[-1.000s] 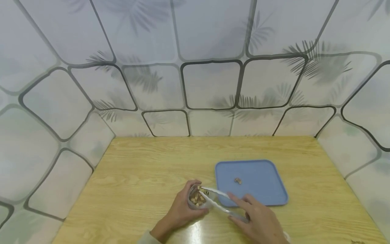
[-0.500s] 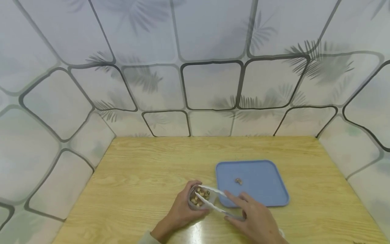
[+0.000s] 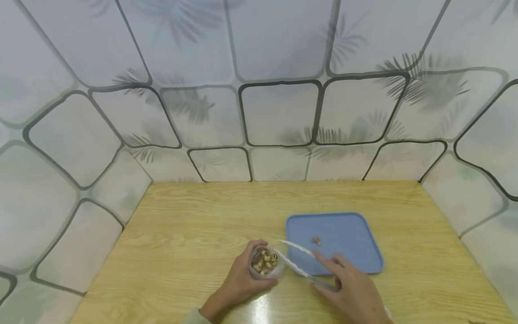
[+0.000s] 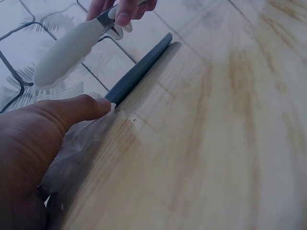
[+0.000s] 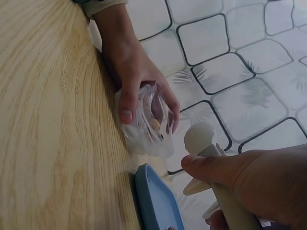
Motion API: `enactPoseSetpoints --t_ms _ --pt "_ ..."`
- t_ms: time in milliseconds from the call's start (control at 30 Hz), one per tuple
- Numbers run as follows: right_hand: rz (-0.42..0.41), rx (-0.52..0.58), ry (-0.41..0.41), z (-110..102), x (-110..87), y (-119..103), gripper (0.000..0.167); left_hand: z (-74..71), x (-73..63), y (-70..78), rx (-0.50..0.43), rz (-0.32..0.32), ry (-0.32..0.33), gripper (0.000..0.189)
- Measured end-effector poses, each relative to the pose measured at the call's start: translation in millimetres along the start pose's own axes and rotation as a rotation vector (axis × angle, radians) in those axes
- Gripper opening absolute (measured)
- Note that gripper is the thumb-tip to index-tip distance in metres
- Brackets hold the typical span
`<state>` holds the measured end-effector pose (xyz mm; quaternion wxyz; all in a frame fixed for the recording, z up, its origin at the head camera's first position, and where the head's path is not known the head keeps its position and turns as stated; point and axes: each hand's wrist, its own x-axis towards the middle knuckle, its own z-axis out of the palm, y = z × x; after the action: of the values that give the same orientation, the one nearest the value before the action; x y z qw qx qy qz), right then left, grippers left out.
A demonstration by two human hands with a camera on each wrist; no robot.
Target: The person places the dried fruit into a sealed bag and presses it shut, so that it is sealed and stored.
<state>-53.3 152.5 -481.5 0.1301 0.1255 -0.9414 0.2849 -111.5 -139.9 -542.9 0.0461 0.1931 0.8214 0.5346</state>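
My left hand (image 3: 243, 273) grips a clear plastic bag (image 3: 279, 271), its thumb on the near side and fingers round the far side. Through the mouth of the bag, several pale brown nuts (image 3: 265, 263) show. In the right wrist view the bag (image 5: 143, 132) looks crinkled and see-through. My right hand (image 3: 351, 288) holds tongs (image 3: 294, 266) with long white tips. The two tips stand apart with nothing between them, just right of the bag's mouth. One broad white tongs tip (image 4: 67, 57) looms large in the left wrist view.
A blue tray (image 3: 354, 252) lies on the wooden table (image 3: 202, 216), right of the bag and beyond the right hand. A small curved brown nut (image 3: 317, 241) sits on it. Patterned fabric walls (image 3: 281, 112) enclose the table at the back and sides.
The tongs tips were over the nuts inside the bag's mouth; they have come out to the right, and the right hand has shifted right. The left hand and bag stay in place.
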Motion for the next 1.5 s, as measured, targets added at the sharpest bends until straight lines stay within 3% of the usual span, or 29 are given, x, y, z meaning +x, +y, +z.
enactPoseSetpoints --t_ms 100,300,700,900,1500 --pt "-0.006 -0.005 0.01 -0.4 -1.2 3.2 0.075 0.1 -0.5 -0.9 0.016 -0.004 0.003 0.091" --pt "0.1 -0.007 -0.05 -5.1 -1.5 5.9 0.072 0.3 0.0 -2.1 -0.002 -0.014 -0.007 0.091" --pt "0.217 -0.03 -0.056 -11.5 -4.2 21.5 0.071 -0.1 -1.7 -5.0 -0.008 -0.009 -0.001 0.091" --pt "0.284 -0.038 -0.109 -14.5 -3.6 31.1 0.074 0.2 -0.8 -3.7 -0.005 -0.013 0.003 0.091" --pt "0.323 -0.097 -0.16 -18.6 0.0 46.6 0.074 0.1 0.3 -1.8 0.003 -0.001 0.004 0.09"
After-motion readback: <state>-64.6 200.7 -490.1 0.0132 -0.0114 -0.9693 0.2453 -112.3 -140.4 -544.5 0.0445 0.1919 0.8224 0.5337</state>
